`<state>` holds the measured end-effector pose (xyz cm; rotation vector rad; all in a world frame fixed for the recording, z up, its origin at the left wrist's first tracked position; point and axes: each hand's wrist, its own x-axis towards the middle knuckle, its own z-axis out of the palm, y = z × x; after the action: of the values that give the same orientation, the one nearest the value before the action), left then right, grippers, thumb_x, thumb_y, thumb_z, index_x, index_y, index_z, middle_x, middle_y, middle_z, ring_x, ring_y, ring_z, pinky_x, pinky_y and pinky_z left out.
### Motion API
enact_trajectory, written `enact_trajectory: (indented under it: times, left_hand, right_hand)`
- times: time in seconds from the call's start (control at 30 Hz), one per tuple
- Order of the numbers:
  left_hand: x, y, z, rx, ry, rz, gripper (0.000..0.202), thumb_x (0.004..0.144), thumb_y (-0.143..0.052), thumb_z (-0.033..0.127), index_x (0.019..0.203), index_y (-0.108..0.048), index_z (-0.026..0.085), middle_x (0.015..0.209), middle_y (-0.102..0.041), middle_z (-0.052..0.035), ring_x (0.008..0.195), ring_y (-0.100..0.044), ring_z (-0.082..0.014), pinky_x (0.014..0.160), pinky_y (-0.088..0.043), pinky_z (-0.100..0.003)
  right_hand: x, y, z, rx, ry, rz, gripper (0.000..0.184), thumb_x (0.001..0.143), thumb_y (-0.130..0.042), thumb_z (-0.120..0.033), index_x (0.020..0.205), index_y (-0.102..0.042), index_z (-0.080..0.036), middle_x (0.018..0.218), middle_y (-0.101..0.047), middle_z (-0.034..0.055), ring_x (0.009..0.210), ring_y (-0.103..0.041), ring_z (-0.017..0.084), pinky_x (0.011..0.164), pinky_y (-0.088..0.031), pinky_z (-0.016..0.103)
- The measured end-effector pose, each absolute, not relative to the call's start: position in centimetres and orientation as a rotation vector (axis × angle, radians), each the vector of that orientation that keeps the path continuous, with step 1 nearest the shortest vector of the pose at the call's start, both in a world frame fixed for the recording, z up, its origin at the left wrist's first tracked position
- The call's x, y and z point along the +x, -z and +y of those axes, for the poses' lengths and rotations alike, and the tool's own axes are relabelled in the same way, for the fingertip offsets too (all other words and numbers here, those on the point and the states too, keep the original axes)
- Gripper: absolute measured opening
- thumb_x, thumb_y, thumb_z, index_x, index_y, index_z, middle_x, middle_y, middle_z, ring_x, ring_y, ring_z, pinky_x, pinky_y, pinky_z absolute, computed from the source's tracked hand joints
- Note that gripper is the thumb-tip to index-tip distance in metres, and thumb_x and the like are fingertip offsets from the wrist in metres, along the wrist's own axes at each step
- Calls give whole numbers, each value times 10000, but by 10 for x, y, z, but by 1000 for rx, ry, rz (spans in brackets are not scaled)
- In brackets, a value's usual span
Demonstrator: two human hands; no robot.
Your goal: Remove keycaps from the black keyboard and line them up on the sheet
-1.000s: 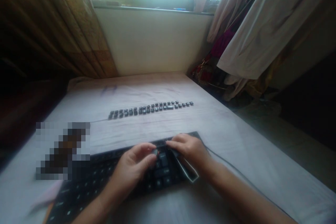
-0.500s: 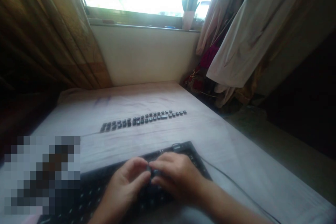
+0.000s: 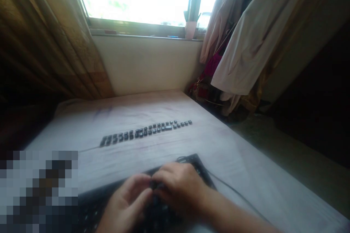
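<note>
A black keyboard (image 3: pixel 101 193) lies on the pale sheet at the bottom of the view, partly covered by my hands. My left hand (image 3: pixel 128 198) is closed, thumb and forefinger pinching a small dark keycap (image 3: pixel 155 185) above the keys. From the other side, the bent fingers of my right hand (image 3: pixel 180 180) close on the same small piece; blur hides its exact shape. Farther back, several loose black keycaps (image 3: pixel 140 134) lie in two long rows on the sheet, with one wider keycap (image 3: pixel 168 127) among them.
A cable (image 3: pixel 237 189) runs from the keyboard toward the lower right. The sheet (image 3: pixel 232 156) ends at a slanting edge on the right. Beyond stand a window sill with a pink pot (image 3: pixel 190 30), a curtain (image 3: pixel 90 54) and hanging clothes (image 3: pixel 240 58). A blurred-out patch covers the lower left.
The view has tilted up a little, so the scene sits lower in it. Both hands stay together over the keyboard, fingers still around the small dark piece.
</note>
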<state>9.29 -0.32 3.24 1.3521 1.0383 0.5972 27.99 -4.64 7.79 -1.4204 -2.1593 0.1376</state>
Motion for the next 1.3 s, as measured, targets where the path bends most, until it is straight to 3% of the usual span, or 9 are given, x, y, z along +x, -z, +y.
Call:
enact_trajectory:
  times: [0.07,0.13,0.2,0.27,0.37,0.63,1.17,1.3]
  left_hand:
    - [88,-28,1,1474,-604,1048,518,751,-640,551,1163,-593,240,1073,-724,-87,904,-707,-265,515,-565,-252]
    - [81,-24,7,1735,-680,1054,490,809,-597,506,1238,-550,273,1142,-707,-72,967,-697,-245,681,-602,-298]
    - [75,-22,15,2080,-791,1052,440,824,-598,462,1233,-561,304,1149,-708,-41,999,-688,-229,845,-573,-345]
    - [69,-21,22,2369,-890,1058,399,826,-601,438,1206,-584,319,1151,-708,-20,1025,-679,-230,898,-549,-368]
    - [65,-18,31,2592,-913,1054,350,849,-574,413,1182,-602,312,1130,-717,-6,1006,-690,-219,851,-571,-339]
    - [63,-12,36,2670,-863,995,266,870,-535,377,1112,-640,341,1033,-751,48,874,-732,-175,735,-594,-253]
    - [62,-10,40,2610,-826,988,273,847,-565,370,1103,-659,359,1051,-746,58,902,-725,-176,769,-585,-253]
    - [62,-11,37,2563,-734,1056,272,866,-533,377,1097,-671,340,1068,-742,34,947,-712,-197,805,-586,-298]
  right_hand:
    - [298,-83,-37,-1419,-208,-2114,95,785,-643,-200,862,-697,-202,782,-705,17,692,-652,158,642,-498,232]
    - [331,-86,-21,-1519,-265,-1982,122,782,-648,-174,888,-703,-200,851,-718,17,714,-652,143,683,-503,230]
    - [376,-85,1,-1823,-220,-1803,155,782,-655,-187,923,-715,-209,885,-731,13,710,-654,133,710,-503,226]
    - [422,-79,24,-2108,-163,-1630,203,795,-637,-206,979,-720,-227,912,-741,20,771,-673,153,745,-503,241]
    - [476,-63,51,-2262,-122,-1538,188,768,-640,-192,924,-744,-201,891,-745,61,780,-685,203,726,-504,286]
    - [505,-32,86,-2377,-140,-1644,240,768,-636,-235,985,-738,-239,964,-742,40,914,-661,204,765,-464,254]
    - [504,-34,86,-2410,-132,-1679,312,773,-623,-197,1074,-694,-240,966,-742,25,890,-669,181,724,-469,229]
    - [494,-43,77,-2355,-67,-1690,299,786,-585,-158,1060,-700,-199,952,-739,65,857,-670,211,734,-485,274]
